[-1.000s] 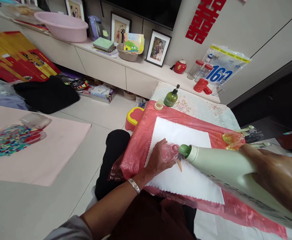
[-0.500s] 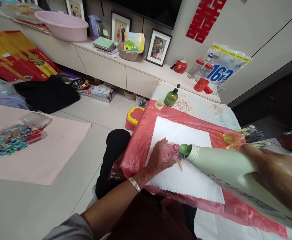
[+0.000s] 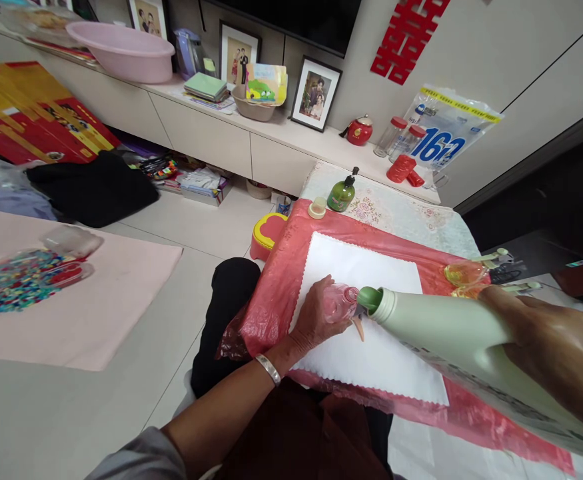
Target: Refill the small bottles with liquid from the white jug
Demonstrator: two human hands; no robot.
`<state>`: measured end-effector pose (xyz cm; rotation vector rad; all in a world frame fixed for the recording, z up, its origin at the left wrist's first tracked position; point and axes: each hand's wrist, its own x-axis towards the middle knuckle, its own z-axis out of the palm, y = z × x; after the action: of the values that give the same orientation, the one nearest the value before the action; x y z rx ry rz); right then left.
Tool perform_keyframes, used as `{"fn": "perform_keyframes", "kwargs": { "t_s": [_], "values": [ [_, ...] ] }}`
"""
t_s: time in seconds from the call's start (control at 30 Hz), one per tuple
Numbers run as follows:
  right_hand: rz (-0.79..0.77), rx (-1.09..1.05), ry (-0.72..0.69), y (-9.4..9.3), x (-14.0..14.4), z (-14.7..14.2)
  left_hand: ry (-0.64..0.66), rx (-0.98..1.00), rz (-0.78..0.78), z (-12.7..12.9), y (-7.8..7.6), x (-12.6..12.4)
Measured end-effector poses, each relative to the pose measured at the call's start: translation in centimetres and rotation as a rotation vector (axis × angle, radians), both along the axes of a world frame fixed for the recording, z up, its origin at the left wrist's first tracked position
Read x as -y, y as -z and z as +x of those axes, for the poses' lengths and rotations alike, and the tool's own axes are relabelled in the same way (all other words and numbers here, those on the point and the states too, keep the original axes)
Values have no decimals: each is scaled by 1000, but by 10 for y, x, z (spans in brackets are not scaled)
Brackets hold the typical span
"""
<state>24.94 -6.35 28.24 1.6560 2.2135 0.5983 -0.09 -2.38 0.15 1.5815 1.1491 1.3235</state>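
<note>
The right hand (image 3: pixel 536 333), nearest the camera, was clamped around the large pale green bottle (image 3: pixel 446 323); over the past second the hand and bottle had held their places, and only the whole view had shifted very slightly. The bottle lay steeply tipped above the table, its long axis slanting from the lower right up to the left, with its green pouring spout (image 3: pixel 370 299) pointing left at the neck of a small pink bottle (image 3: pixel 336 305). Whether spout and neck touched, or any liquid was running, could not be told.

The left hand (image 3: pixel 316 317) was wrapped around that small bottle, likewise unmoved; the bottle's neck pointed right, toward the spout. A silver bracelet (image 3: pixel 268 370) circled the left wrist.

Beneath both bottles was a scallop-edged white cloth (image 3: pixel 371 263), spread over a red plastic sheet (image 3: pixel 268 310) on the table (image 3: pixel 396 207). Beyond the cloth, a cream cap (image 3: pixel 317 208) sat near a green pump bottle (image 3: pixel 341 197). Farther off, framed photographs (image 3: pixel 316 93) and red-lidded jars (image 3: pixel 390 137) stood on the long cabinet (image 3: pixel 216 143)
</note>
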Motion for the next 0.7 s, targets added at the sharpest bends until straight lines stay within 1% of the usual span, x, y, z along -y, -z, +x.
{"fn": "perform_keyframes", "kwargs": {
  "t_s": [0.13, 0.3, 0.37, 0.5, 0.7],
  "values": [
    [-1, 5, 7, -1, 0, -8, 4, 1, -18, 0, -1, 0],
    [-1, 5, -1, -1, -2, -2, 4, 7, -15, 0, -1, 0],
    [18, -27, -48, 1, -3, 3, 6, 2, -18, 0, 0, 0],
    [62, -131, -193, 5, -4, 11, 4, -14, -20, 1, 3, 0],
    [50, -194, -209, 8, -6, 19, 0, 12, -9, 2, 7, -1]
  ]
}}
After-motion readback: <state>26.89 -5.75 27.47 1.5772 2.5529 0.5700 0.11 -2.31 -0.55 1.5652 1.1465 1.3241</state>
